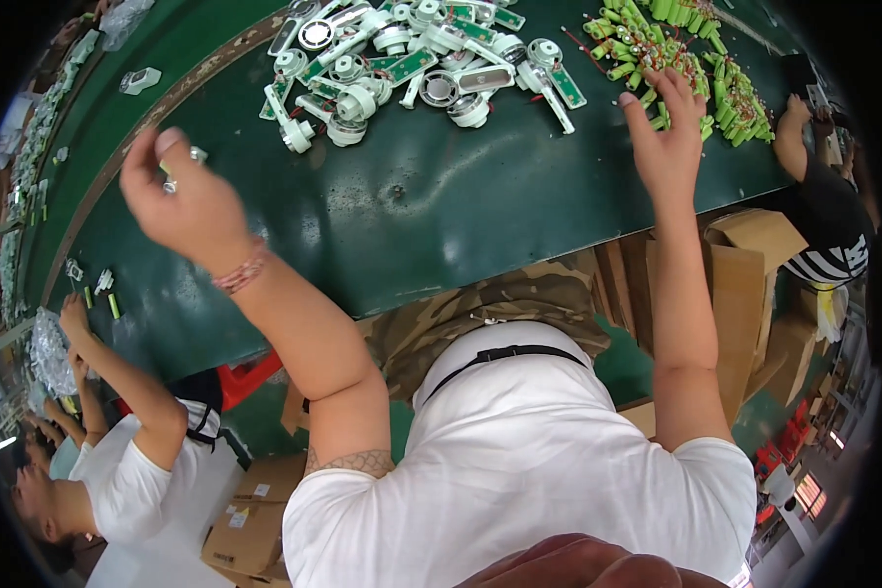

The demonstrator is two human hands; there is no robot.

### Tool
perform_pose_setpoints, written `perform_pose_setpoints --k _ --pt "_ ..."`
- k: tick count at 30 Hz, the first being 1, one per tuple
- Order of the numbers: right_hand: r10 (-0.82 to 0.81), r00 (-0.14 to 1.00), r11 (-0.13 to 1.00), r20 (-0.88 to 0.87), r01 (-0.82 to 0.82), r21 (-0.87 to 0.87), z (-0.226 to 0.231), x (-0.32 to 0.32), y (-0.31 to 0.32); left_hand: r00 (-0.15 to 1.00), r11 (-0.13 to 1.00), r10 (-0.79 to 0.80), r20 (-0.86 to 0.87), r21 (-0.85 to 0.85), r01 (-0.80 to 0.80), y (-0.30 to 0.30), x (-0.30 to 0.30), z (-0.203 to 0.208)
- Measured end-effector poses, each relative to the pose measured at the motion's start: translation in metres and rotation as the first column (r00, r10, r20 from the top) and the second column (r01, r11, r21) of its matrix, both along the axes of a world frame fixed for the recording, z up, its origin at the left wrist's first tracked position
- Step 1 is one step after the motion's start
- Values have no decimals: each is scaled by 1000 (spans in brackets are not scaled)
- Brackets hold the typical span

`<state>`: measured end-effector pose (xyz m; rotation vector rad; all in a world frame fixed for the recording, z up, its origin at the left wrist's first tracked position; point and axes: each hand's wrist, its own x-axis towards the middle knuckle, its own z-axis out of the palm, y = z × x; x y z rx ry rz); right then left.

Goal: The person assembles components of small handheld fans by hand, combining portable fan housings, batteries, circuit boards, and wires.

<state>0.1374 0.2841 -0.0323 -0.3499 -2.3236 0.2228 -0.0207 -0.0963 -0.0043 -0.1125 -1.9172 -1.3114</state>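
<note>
My left hand [188, 204] is raised over the left side of the green table [402, 230], its fingers curled around a small white part [171, 184] that is mostly hidden and slightly blurred. My right hand [668, 137] reaches to the near edge of a heap of green cylindrical battery cells [740, 103] with red wires. Its fingers and thumb are spread, with nothing visibly gripped. Between the hands, farther back, lies a pile of small white handheld-fan parts [348, 103] with round motor housings and green circuit boards.
A white part [140, 80] lies beyond the curved table strip. At left, a co-worker's hand [74, 318] is near loose green cells [114, 306]; another person's arm [792, 142] is at right. Cardboard boxes [735, 314] stand below the table, beside a red stool [247, 380].
</note>
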Motion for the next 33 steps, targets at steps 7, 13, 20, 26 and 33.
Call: perform_pose_setpoints --k 7,13,20,26,33 --pt "120 973 983 -199 -144 -110 -21 -7 23 910 812 -395 122 -417 409 77 27 -21" --pt "0 894 654 -447 -338 -677 10 3 -20 907 659 -226 356 -630 411 68 30 -33" --pt "-53 885 72 -463 -459 -886 24 2 -54 927 840 -305 217 -397 369 70 25 -24" --pt "80 876 -12 -476 -477 -879 22 9 -71 834 835 -536 128 227 502 71 28 -10" --pt "305 766 -260 -565 -504 -824 26 15 -81 513 193 -856 -61 883 427 69 32 -12"
